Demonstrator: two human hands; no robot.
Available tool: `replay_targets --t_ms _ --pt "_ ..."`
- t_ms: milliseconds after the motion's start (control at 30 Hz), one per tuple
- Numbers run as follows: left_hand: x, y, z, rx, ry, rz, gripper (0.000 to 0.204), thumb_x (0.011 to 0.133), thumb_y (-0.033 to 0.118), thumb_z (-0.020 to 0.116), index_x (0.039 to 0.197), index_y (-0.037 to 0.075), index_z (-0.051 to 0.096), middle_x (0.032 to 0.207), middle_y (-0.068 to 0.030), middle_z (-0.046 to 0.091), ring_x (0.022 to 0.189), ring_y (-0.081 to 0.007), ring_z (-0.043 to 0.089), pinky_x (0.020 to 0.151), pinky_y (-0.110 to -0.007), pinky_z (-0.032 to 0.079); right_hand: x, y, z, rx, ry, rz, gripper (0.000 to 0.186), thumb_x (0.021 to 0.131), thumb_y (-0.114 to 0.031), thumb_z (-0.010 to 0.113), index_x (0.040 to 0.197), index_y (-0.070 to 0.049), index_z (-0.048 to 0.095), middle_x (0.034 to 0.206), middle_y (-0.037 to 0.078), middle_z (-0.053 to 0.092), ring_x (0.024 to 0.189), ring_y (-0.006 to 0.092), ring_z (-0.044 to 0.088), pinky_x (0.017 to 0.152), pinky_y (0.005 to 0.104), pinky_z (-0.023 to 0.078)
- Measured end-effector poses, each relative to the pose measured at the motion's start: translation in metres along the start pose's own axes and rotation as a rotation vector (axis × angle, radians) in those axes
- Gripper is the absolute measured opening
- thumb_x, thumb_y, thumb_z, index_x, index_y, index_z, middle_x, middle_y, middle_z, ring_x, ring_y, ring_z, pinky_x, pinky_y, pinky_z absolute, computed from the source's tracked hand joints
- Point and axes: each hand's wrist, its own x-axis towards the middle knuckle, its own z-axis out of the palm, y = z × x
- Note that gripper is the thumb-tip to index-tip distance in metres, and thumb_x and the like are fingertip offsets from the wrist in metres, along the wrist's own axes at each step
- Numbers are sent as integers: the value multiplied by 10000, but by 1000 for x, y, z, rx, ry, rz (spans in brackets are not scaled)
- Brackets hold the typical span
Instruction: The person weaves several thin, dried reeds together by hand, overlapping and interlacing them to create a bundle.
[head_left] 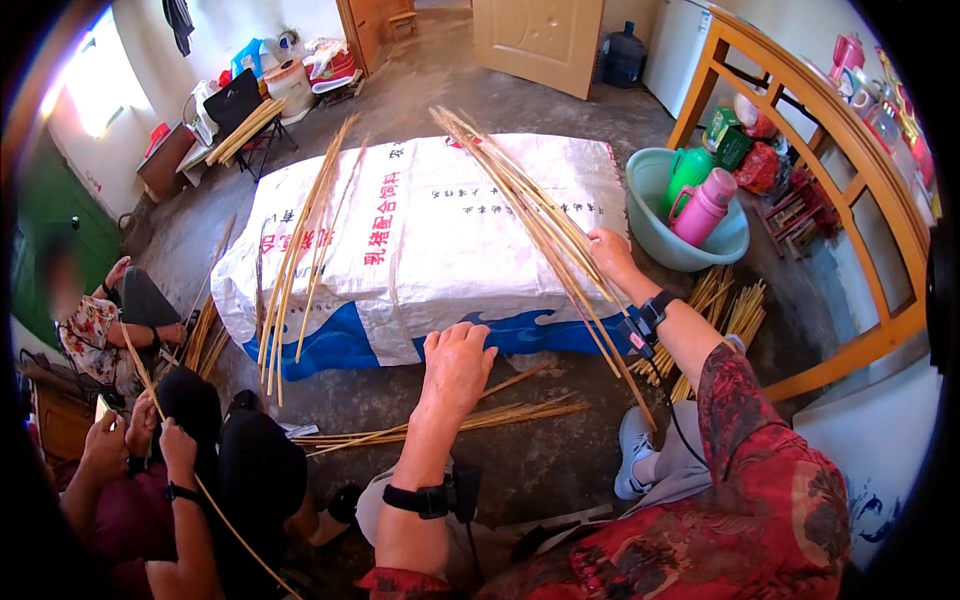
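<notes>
A bundle of long, thin, straw-coloured stalks (525, 195) lies slantwise across a table covered with white woven sacking (420, 200). My right hand (614, 258) is closed at the right side of this bundle; its fingertips are partly hidden. The stalks' near ends hang over the table's front edge. My left hand (457, 368) is held in front of the blue-printed near edge, fingers apart and nothing in it. Farther left on the sacking lies a second, looser group of stalks (300, 245).
More stalks (480, 418) lie on the floor before the table, and several bundles (725, 315) at the right. A pale green basin (735, 250) holds a green and a pink flask. A wooden frame (860, 200) stands right. Two people sit left; the nearer holds a stalk (215, 505).
</notes>
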Motion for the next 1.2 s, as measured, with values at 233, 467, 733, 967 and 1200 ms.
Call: replay_targets --t_ms 233,467,733,967,1200 --pt "-7 -5 -9 0 31 -18 228 768 142 576 962 25 547 967 -132 558 949 -300 503 841 -398 342 -4 -1 2 -313 -69 -34 217 746 -155 441 862 -71 605 865 178 595 821 336 565 721 418 440" --pt "-19 -18 -22 9 49 -105 237 778 158 562 964 12 550 955 -151 566 914 -319 516 812 -396 370 -6 -21 -3 -284 -67 -349 205 758 -185 471 860 -60 597 800 167 589 744 340 562 671 419 445" --pt "-21 -17 -19 19 52 -100 225 784 158 556 960 18 551 948 -140 566 922 -309 515 825 -390 362 -103 -116 29 -52 -463 -545 181 766 -177 510 870 -42 572 827 148 587 779 300 569 708 364 448" --pt "-24 -20 -20 -7 60 -93 240 786 167 553 978 22 551 937 -139 570 922 -286 524 838 -393 352 -170 -73 106 -222 -851 -487 137 754 -167 518 840 -63 541 811 158 577 801 343 544 669 431 435" --pt "-28 -14 -21 7 -42 -125 237 788 176 545 953 6 547 939 -154 565 921 -315 515 822 -382 370 -201 -3 135 -202 -939 -302 169 720 -132 499 843 -43 573 824 185 584 809 368 549 684 445 428"
